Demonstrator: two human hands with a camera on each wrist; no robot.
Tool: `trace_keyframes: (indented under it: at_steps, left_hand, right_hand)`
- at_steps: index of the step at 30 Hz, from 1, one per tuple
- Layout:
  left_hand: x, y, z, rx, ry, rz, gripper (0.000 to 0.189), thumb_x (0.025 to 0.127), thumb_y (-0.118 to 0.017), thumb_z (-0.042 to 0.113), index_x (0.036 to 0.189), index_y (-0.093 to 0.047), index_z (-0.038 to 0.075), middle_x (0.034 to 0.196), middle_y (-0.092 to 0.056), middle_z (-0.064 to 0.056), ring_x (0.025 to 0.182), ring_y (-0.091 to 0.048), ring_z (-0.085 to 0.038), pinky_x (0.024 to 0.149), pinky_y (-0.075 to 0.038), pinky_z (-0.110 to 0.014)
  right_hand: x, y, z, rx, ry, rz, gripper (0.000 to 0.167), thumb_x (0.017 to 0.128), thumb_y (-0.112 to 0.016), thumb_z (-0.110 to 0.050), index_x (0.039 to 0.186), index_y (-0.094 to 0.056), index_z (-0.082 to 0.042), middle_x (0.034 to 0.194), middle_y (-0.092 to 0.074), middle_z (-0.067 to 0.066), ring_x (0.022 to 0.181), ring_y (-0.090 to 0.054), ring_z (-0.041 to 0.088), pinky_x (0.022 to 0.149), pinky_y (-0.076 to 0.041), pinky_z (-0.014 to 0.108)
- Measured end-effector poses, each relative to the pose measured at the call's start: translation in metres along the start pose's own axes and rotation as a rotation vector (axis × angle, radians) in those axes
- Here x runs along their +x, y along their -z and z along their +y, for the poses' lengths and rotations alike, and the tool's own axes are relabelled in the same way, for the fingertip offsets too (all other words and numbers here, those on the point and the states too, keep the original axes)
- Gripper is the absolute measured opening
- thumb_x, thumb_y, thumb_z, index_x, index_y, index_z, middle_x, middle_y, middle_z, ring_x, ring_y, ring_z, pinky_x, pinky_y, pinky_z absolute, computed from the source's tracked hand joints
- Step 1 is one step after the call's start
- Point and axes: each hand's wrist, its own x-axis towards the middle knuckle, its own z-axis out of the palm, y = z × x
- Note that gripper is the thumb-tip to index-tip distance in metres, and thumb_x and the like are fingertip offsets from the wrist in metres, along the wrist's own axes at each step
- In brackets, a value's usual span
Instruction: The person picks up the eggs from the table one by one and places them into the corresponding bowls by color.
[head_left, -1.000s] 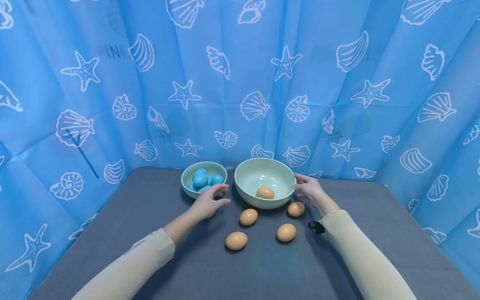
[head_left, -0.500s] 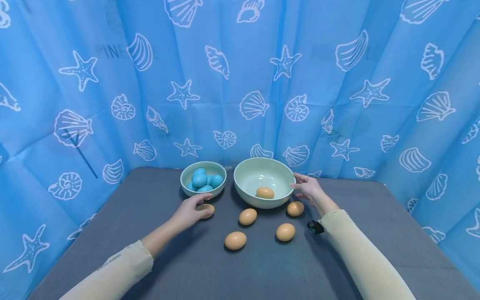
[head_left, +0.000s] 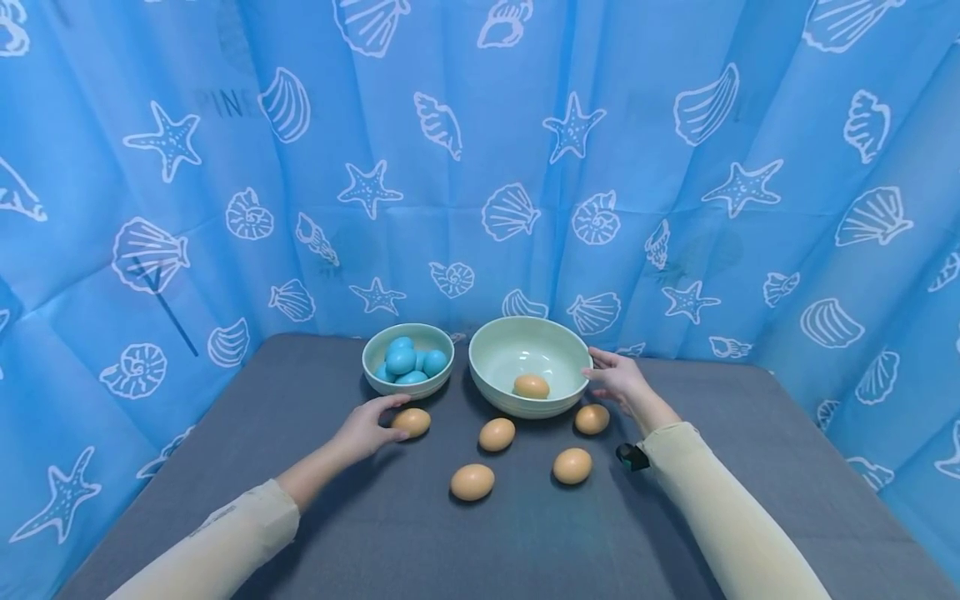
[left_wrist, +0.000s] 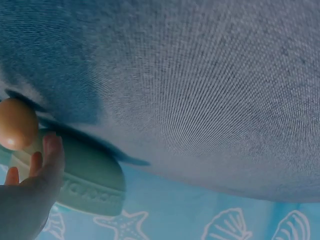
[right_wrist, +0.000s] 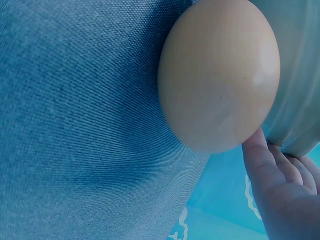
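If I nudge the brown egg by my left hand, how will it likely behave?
The brown egg would probably roll, since it lies on its rounded side on the gray tabletop. Its oval shape may send it along a curve. The smooth, shiny surface could slip under the left hand.

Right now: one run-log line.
left hand: beside brown egg | right hand: touches large bowl | large bowl: one egg | small bowl: blue eggs
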Motion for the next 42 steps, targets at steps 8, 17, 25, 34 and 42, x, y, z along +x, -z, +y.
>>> trace_keyframes:
  at_steps: [8, 17, 25, 34, 42]
  left_hand:
    - [0.006, -0.004, -0.006, 0.025, 0.012, -0.060, 0.057, 0.081, -0.077, 0.002, 0.134, -0.055, -0.003, 0.135, -0.054, -0.021, 0.117, -0.054, -0.037, 0.090, -0.051, -0.047]
    - [0.013, -0.006, -0.007, 0.048, 0.027, -0.062, 0.053, 0.082, -0.077, 0.004, 0.130, -0.058, -0.004, 0.130, -0.058, -0.021, 0.123, -0.050, -0.037, 0.101, -0.042, -0.052]
    - [0.015, -0.007, -0.006, 0.037, 0.025, -0.073, 0.047, 0.081, -0.078, 0.006, 0.124, -0.062, -0.004, 0.124, -0.062, -0.018, 0.115, -0.055, -0.035, 0.096, -0.046, -0.050]
    - [0.016, -0.009, -0.006, 0.028, 0.037, -0.056, 0.045, 0.082, -0.078, 0.006, 0.123, -0.063, -0.003, 0.122, -0.063, -0.017, 0.113, -0.056, -0.032, 0.094, -0.047, -0.049]
    - [0.017, -0.006, 0.004, -0.002, -0.013, -0.038, 0.046, 0.083, -0.077, 0.007, 0.125, -0.062, -0.004, 0.124, -0.062, -0.017, 0.116, -0.056, -0.034, 0.094, -0.048, -0.049]
  right_hand:
    - [-0.001, -0.001, 0.000, 0.003, -0.001, 0.011, 0.060, 0.101, -0.052, -0.007, 0.154, -0.024, -0.007, 0.158, -0.022, 0.017, 0.139, -0.033, 0.032, 0.095, -0.049, 0.043]
    - [0.001, 0.000, 0.003, 0.011, 0.009, -0.001, 0.060, 0.101, -0.052, -0.006, 0.154, -0.024, -0.006, 0.157, -0.021, 0.019, 0.140, -0.030, 0.035, 0.098, -0.047, 0.046]
    - [0.003, 0.000, 0.004, 0.013, 0.002, 0.004, 0.060, 0.101, -0.053, -0.007, 0.154, -0.024, -0.007, 0.158, -0.021, 0.017, 0.140, -0.032, 0.034, 0.098, -0.047, 0.046]
    - [0.001, 0.001, 0.004, 0.006, 0.009, -0.003, 0.060, 0.101, -0.052, -0.006, 0.154, -0.024, -0.006, 0.158, -0.020, 0.018, 0.141, -0.029, 0.034, 0.099, -0.047, 0.046]
    - [0.002, 0.001, 0.004, 0.004, 0.008, -0.008, 0.060, 0.101, -0.052, -0.007, 0.154, -0.024, -0.006, 0.158, -0.020, 0.019, 0.141, -0.029, 0.035, 0.100, -0.046, 0.047]
